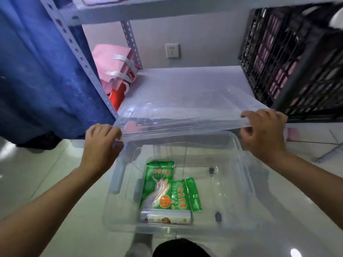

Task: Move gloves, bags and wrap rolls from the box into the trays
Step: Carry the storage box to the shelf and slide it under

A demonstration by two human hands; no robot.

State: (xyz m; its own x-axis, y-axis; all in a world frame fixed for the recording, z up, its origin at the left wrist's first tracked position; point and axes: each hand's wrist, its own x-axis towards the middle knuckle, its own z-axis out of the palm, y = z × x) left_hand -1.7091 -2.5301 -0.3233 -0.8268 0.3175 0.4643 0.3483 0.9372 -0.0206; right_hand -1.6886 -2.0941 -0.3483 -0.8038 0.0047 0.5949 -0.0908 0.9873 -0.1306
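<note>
Head view | my left hand [101, 138] and right hand [263, 130] clamp fingers on near edge of clear lid [185, 112], raised over shelf [185, 78] | box [246, 182] open below, glove packs [161, 186] and wrap roll [165, 217] at its bottom | crate [289, 58] crowds right.

Looked like a storeroom: slotted-angle metal shelving [83, 58] against a plain wall, black plastic crate [289, 58] on the shelf, pink bags [115, 65] stowed at the back, wall socket [172, 50] behind, tiled floor [27, 173] below, blue curtain [37, 71] alongside.
</note>
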